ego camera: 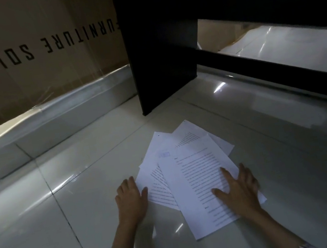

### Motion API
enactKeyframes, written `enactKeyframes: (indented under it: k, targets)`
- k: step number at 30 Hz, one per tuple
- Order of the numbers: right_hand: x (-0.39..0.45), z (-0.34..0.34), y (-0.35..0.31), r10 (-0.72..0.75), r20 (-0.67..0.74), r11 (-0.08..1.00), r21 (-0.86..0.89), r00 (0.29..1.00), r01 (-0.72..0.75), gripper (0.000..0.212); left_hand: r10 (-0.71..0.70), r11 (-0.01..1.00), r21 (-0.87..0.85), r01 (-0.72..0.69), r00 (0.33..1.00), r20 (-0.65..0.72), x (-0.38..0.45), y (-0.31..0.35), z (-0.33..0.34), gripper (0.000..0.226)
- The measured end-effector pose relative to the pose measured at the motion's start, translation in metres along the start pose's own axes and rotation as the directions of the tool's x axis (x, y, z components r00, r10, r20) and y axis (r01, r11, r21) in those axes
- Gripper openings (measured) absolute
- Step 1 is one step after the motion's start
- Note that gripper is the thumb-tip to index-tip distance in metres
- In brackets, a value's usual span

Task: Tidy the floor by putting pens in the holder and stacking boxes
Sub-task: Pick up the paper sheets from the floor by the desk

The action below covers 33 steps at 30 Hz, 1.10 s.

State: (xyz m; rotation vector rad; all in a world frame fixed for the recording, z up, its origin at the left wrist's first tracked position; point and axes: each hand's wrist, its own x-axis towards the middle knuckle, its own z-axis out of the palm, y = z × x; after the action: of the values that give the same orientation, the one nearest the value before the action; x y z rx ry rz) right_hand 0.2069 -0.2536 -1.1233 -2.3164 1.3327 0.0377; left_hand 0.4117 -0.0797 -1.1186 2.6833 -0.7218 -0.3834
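Papers (191, 175) on the tile floor (63, 207), not pens or boxes. No pen, holder or small box visible in this view, so where the task's own things lie can't be told from here.

Sheets lie fanned in a loose overlapping pile just in front of the dark desk panel (160, 59). Top sheet's long axis runs away from the person, tilted a bit left at the far end. White, printed with lines of text, flat, corners splayed out of line.

Right hand (237, 189) lies flat on the top sheet, fingers spread and straight, pressing, gripping nothing. Left hand (130, 197) sits at the pile's left edge, palm down on the floor, thumb touching the edge of a lower sheet, fingers loosely bent, holding nothing.

Pile sits between the two hands. Right is the one already on it. Likely step: square the sheets by pushing inward from both sides. Risk: thin sheets sliding on glossy tile.

Large cardboard box (25, 50) with printed lettering stands behind at left, against the wall.
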Motion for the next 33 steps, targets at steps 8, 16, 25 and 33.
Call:
enactKeyframes:
  k: [8, 16, 25, 33]
  targets:
    - [0.010, 0.021, -0.044, -0.017, -0.037, 0.999, -0.048, 0.999, 0.015, 0.075, -0.123, 0.956, -0.249, 0.157, 0.982, 0.145, 0.043, 0.015, -0.007, 0.072]
    - [0.003, 0.030, -0.057, -0.070, -0.012, 0.990, -0.127, 0.997, 0.068, 0.076, -0.203, 0.975, -0.081, 0.208, 0.977, 0.057, 0.041, 0.037, 0.008, 0.070]
    - [0.005, 0.032, -0.060, -0.064, -0.039, 0.990, -0.131, 0.997, 0.059, 0.078, -0.280, 0.943, -0.169, 0.289, 0.957, 0.071, 0.062, 0.039, 0.007, 0.068]
    - [0.003, 0.030, -0.061, -0.059, -0.046, 0.989, -0.138, 0.997, 0.052, 0.081, 0.021, 0.789, -0.614, 0.024, 0.998, 0.066, 0.046, 0.028, 0.001, 0.042]
